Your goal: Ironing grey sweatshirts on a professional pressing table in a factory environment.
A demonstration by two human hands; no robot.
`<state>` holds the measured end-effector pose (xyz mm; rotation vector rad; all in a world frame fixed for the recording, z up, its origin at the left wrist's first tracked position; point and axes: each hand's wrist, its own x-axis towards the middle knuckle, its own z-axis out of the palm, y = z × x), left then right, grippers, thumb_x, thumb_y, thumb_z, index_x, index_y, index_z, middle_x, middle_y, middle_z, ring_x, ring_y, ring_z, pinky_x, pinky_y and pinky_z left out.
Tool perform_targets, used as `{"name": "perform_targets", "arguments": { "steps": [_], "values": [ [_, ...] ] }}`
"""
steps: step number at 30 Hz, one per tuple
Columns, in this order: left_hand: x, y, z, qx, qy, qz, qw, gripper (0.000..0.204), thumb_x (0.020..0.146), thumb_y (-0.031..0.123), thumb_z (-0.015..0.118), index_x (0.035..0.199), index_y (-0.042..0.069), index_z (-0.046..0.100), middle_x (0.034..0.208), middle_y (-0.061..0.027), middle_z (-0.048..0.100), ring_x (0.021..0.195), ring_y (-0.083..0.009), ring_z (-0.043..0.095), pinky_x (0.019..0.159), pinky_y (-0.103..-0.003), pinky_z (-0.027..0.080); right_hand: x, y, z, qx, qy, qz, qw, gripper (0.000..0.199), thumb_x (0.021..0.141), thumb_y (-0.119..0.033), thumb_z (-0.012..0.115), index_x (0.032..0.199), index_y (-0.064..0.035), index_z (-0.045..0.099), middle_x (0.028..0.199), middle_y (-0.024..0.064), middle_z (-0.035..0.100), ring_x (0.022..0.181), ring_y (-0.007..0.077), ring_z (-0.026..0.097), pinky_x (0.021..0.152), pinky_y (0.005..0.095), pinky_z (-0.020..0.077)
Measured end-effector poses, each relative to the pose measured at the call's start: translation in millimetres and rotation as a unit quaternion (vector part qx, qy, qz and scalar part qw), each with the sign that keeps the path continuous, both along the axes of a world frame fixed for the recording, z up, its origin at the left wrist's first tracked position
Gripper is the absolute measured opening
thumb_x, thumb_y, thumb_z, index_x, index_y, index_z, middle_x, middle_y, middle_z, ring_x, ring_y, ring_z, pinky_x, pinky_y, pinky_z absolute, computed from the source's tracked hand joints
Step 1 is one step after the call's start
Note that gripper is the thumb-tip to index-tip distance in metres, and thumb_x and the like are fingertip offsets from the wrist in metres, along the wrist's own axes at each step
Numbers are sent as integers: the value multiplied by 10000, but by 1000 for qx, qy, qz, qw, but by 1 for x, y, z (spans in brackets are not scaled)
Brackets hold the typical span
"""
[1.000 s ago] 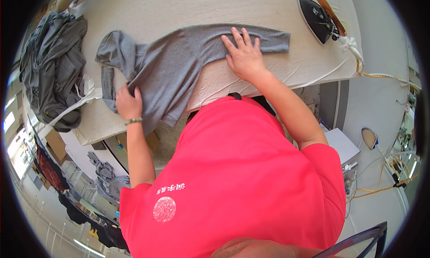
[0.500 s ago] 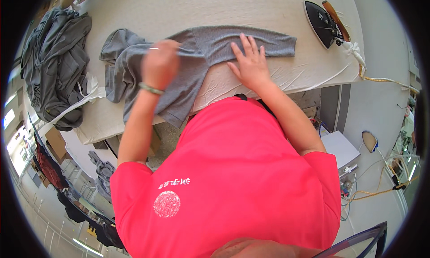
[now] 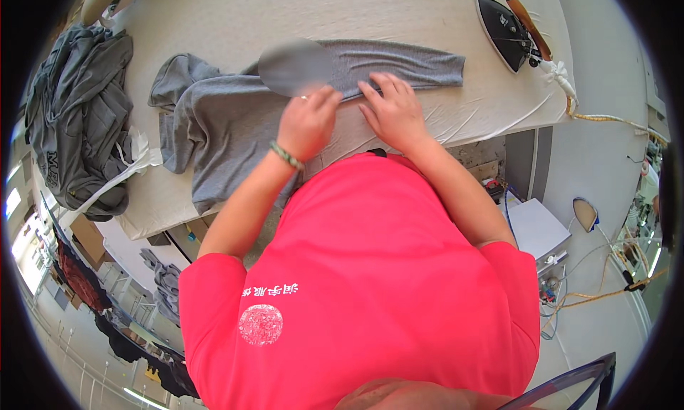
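A grey long-sleeved garment lies across the table, one sleeve stretched out flat to the right and the left part bunched in folds. At the underarm edge is my left hand, with a bracelet and a ring; its fingers are curled together on the cloth. My right hand rests at the sleeve's lower edge, fingers apart, their tips on the cloth and the thumb off it. A blurred oval patch covers the shoulder area just beyond my left hand.
A black iron with a wooden handle stands at the far right, its wrapped hose running off right. Dark grey garments are heaped at the table's left end. White cloth covers the table. A white box stands below at right.
My left hand has moved right and nearer to me, from over the garment's body to the underarm edge. My right hand has drawn back from the sleeve's middle to its lower edge.
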<state>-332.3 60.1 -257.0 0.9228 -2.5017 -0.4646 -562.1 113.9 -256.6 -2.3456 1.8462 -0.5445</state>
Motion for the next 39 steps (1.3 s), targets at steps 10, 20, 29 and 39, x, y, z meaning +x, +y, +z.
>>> {"name": "perform_targets", "arguments": {
  "steps": [10, 20, 29, 39],
  "values": [
    [-34, 38, -9, 26, 1, 87, 996, 374, 871, 121, 670, 1232, 26, 655, 1175, -124, 647, 1107, -294, 625, 979, -429, 493, -4, -1, 6, 104, -31, 57, 992, 309, 874, -158, 721, 1168, -67, 691, 1161, 85, 653, 1106, 288, 621, 962, 423, 488],
    [-47, 49, -6, 46, -3, 111, 993, 343, 870, 126, 711, 1201, 47, 664, 1170, -113, 653, 1120, -305, 622, 977, -440, 476, -106, 14, 11, 34, -173, -167, 970, 220, 919, -133, 744, 1120, -51, 713, 1017, 84, 719, 894, 214, 695, 798, 346, 549],
    [-83, 49, -12, 61, 2, 140, 988, 221, 884, 79, 701, 1104, 69, 707, 1104, -97, 680, 1045, -305, 649, 900, -427, 511, -193, -20, -3, 246, -186, -285, 908, 282, 925, -211, 780, 1104, -2, 717, 921, 77, 754, 770, 135, 692, 759, 289, 556],
    [-140, 46, -13, 70, 12, 252, 965, 150, 891, 80, 715, 1041, 89, 726, 970, -81, 704, 974, -293, 667, 857, -418, 520, -210, -24, -7, 364, -471, -177, 784, 570, 946, -190, 765, 1420, 42, 550, 903, 73, 719, 708, 104, 640, 572, 259, 543]
  ]
}}
